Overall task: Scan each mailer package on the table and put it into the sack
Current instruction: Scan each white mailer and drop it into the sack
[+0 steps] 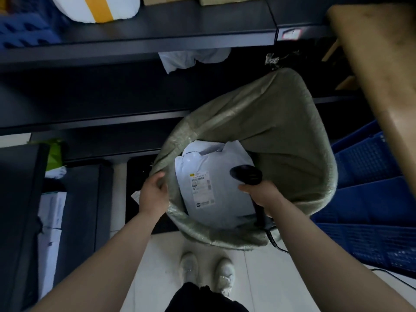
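Hands: two, apart, one at each side of the sack mouth
- Left hand [154, 192]: fingers curled over the near-left rim of the sack, gripping the fabric
- Right hand [262, 193]: wrapped round the handle of one black barcode scanner [246, 175], head pointing away from the person, over the open sack; one dark cable [273, 242] trails from its base

Container: one grey-green woven sack [281, 131], standing on the floor, mouth open
- Contents, visible: two white poly mailers. Top mailer [221, 199] lies flat, face up, bearing one printed shipping label [201, 188]; whether the right hand touches it cannot be told. Second mailer [207, 146] shows only as an edge on the far side, beneath the first

Surroundings:
- One wooden table [382, 52], upper right, only an edge in view
- Blue plastic crates [371, 199], stacked just right of the sack; count unclear
- Dark shelving [135, 30] behind the sack, carrying one white-and-yellow parcel [96, 7] on the top shelf and one crumpled white bag [193, 58] below it
- Two white shoes [189, 266] on the pale tiled floor, near the sack
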`<act>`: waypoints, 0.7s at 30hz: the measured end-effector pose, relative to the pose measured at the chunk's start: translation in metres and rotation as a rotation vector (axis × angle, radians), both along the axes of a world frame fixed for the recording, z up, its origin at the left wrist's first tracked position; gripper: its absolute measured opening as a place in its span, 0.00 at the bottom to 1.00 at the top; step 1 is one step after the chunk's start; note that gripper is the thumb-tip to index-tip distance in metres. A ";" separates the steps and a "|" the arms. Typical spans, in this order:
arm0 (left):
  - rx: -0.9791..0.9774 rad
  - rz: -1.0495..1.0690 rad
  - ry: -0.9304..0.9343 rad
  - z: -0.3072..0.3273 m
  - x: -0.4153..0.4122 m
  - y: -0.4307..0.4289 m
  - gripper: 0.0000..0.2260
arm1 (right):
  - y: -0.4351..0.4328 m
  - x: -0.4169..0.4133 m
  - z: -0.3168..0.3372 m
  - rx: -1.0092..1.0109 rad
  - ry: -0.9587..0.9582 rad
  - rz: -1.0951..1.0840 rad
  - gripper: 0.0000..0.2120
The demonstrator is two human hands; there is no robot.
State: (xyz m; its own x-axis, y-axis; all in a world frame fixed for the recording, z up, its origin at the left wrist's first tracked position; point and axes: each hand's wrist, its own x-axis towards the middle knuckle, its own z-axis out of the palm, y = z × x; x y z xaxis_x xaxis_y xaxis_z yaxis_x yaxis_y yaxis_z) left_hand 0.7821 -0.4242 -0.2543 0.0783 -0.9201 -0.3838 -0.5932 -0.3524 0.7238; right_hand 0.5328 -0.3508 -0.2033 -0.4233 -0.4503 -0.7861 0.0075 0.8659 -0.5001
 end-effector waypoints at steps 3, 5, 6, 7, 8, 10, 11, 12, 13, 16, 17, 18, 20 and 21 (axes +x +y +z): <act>0.110 -0.101 -0.057 0.022 -0.001 0.011 0.17 | 0.016 0.002 0.031 -0.075 0.022 -0.008 0.22; 0.127 -0.133 -0.074 0.044 -0.006 0.017 0.16 | 0.031 0.001 0.058 -0.126 0.031 -0.022 0.21; 0.127 -0.163 -0.084 0.057 -0.009 0.020 0.15 | 0.040 0.000 0.071 -0.150 0.026 -0.034 0.20; 0.120 -0.208 -0.089 0.070 -0.013 0.022 0.13 | 0.050 -0.001 0.085 -0.171 0.026 -0.045 0.18; 0.115 -0.256 -0.087 0.084 -0.017 0.025 0.13 | 0.061 -0.002 0.100 -0.190 0.036 -0.051 0.15; 0.085 -0.363 -0.078 0.114 -0.029 0.032 0.14 | 0.087 -0.003 0.129 -0.232 0.049 -0.091 0.09; 0.057 -0.418 -0.073 0.130 -0.036 0.038 0.13 | 0.103 -0.003 0.145 -0.249 0.043 -0.120 0.06; 0.027 -0.472 -0.067 0.146 -0.043 0.046 0.11 | 0.119 -0.003 0.160 -0.264 0.039 -0.145 0.04; -0.019 -0.537 -0.072 0.163 -0.051 0.055 0.08 | 0.136 -0.003 0.175 -0.276 0.037 -0.168 0.04; -0.201 -0.775 -0.126 0.215 -0.081 0.085 0.08 | 0.190 -0.007 0.217 -0.312 0.015 -0.239 0.04; -0.279 -0.864 -0.145 0.231 -0.094 0.095 0.10 | 0.209 -0.010 0.231 -0.321 0.024 -0.261 0.04; -0.355 -0.952 -0.182 0.249 -0.108 0.105 0.12 | 0.227 -0.014 0.244 -0.327 0.045 -0.281 0.05; -0.507 -1.100 -0.272 0.285 -0.137 0.130 0.15 | 0.262 -0.028 0.269 -0.340 0.098 -0.316 0.07; -0.592 -1.158 -0.299 0.302 -0.153 0.143 0.15 | 0.278 -0.036 0.281 -0.343 0.133 -0.321 0.08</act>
